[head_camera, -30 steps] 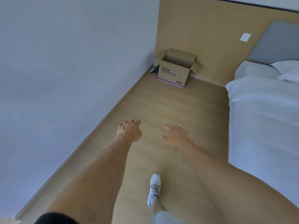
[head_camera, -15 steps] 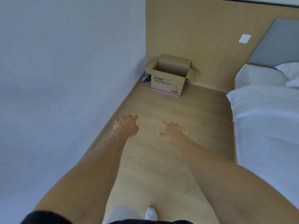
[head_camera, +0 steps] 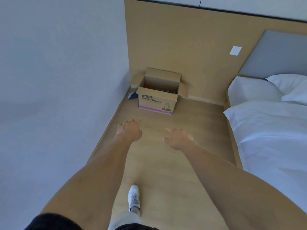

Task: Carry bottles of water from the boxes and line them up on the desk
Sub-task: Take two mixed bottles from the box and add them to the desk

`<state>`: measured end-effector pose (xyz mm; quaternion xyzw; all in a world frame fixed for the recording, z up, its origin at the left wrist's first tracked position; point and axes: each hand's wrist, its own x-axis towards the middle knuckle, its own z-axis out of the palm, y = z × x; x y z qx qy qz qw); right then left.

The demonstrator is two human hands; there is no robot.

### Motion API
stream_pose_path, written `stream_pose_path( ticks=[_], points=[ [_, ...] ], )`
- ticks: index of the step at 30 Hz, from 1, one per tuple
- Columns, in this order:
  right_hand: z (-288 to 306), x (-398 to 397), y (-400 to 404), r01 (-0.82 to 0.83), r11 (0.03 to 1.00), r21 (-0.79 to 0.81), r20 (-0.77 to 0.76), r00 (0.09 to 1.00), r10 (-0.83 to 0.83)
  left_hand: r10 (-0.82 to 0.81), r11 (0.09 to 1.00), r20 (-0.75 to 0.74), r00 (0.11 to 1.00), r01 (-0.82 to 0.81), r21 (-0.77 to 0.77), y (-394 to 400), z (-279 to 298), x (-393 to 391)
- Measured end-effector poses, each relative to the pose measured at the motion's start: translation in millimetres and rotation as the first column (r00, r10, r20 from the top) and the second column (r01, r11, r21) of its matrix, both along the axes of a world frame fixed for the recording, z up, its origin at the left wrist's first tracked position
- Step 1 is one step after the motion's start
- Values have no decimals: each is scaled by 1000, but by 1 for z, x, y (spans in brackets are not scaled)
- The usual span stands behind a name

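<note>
Empty-handed, we head for the cardboard box (head_camera: pixel 157 103).
Both hands, left hand (head_camera: pixel 129 130) and right hand (head_camera: pixel 178 138), have fingers loosely spread, holding nothing; bottle caps (head_camera: pixel 164 90) show inside; no counter visible.

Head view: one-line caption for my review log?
Both empty hands, left and right, reach toward an open brown cardboard box holding bottles on the wooden floor beside a white bed.
</note>
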<state>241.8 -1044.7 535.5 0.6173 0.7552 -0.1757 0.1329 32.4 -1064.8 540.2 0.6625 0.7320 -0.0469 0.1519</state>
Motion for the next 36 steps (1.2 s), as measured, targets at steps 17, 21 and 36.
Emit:
stream_pose_path(
  ticks=[17, 21, 36],
  points=[
    [15, -61, 259, 235, 971, 43, -20, 972, -234, -203, 978, 56, 978, 200, 55, 318, 1, -72],
    [-1, -75, 325, 256, 966, 23, -56, 965, -255, -218, 975, 54, 974, 216, 40, 385, -4, -82],
    [-30, -119, 608, 180, 977, -114, -68, 980, -189, -85, 994, 90, 992, 90, -60, 650, -31, -130]
  ],
)
